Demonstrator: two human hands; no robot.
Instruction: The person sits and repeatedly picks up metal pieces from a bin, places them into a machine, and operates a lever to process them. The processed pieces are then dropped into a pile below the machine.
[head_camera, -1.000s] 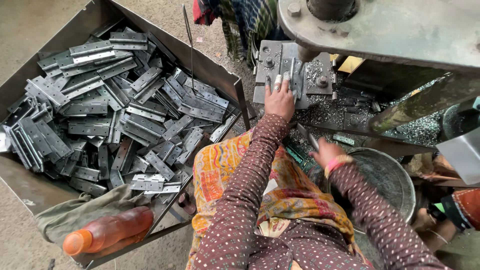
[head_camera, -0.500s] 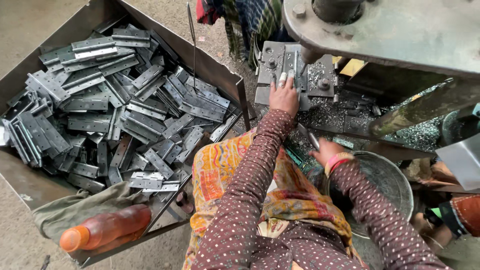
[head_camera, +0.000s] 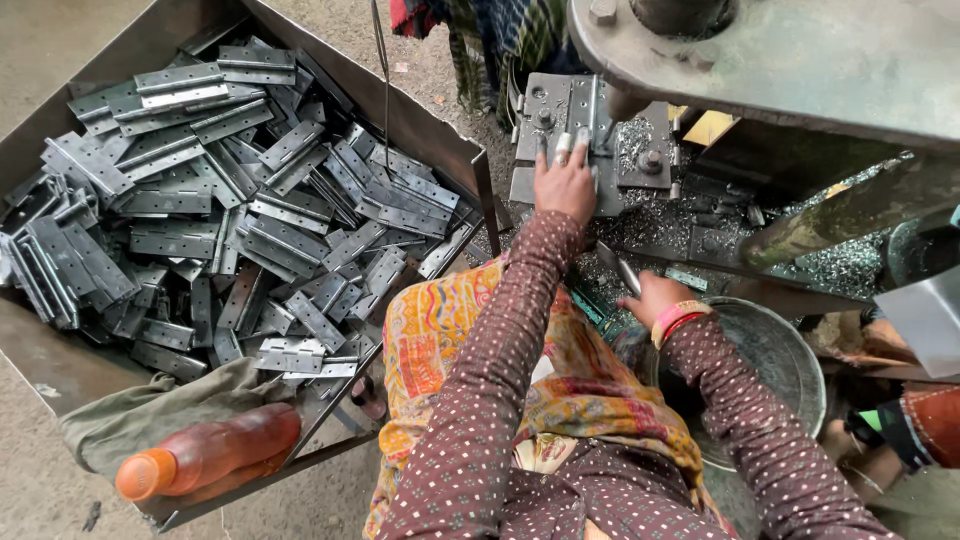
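Item: hinge plate (head_camera: 572, 125), grey metal, lying flat on the press bed (head_camera: 640, 165) under the ram.
Left hand (head_camera: 566, 180): fingers spread, pressing the plate into place.
Right hand (head_camera: 652, 298): curled on a thin metal rod (head_camera: 618, 268) beside the round pan (head_camera: 775, 350).
Stock: hinge plates heaped in the tray (head_camera: 60, 360), well apart.
Step judged: seating the piece; next calls for fingers clear of the ram.

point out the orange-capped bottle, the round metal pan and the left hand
bottle (head_camera: 215, 455), head view, middle of its body
metal pan (head_camera: 785, 350), head view, bare inner wall
left hand (head_camera: 565, 185), head view, back of the hand
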